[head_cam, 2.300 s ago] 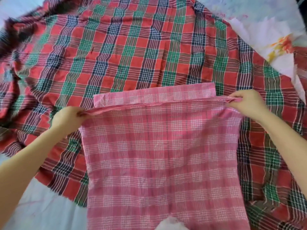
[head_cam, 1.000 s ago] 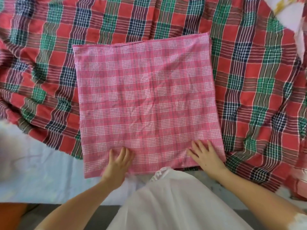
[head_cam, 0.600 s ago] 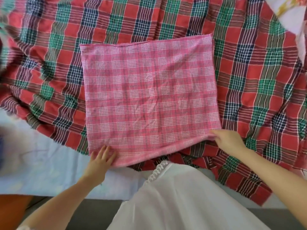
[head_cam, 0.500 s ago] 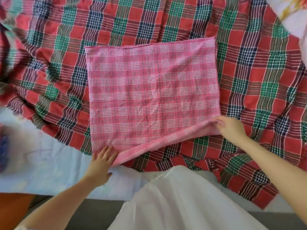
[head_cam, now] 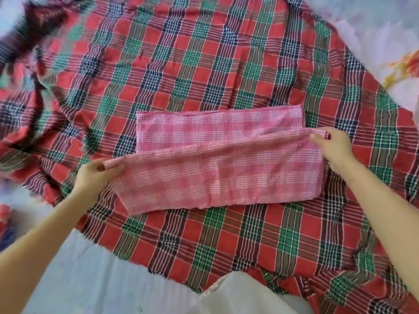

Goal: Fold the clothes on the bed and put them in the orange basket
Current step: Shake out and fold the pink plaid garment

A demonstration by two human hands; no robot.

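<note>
The loose plaid cloth [head_cam: 204, 64] could bunch under the pink cloth [head_cam: 226, 177], which lies half-folded on it. The left hand [head_cam: 93, 175] and right hand [head_cam: 331, 148] each pinch an end of its raised edge. Carrying that edge unevenly would likely skew the fold.

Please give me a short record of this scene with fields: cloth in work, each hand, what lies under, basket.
cloth in work: pink checked cloth, partly folded, one edge raised over its flat far part
left hand: pinches the left end of the raised edge
right hand: pinches the right end
under it: red and green plaid cloth, wrinkled, on the pale bed sheet
orange basket: not in view
</note>
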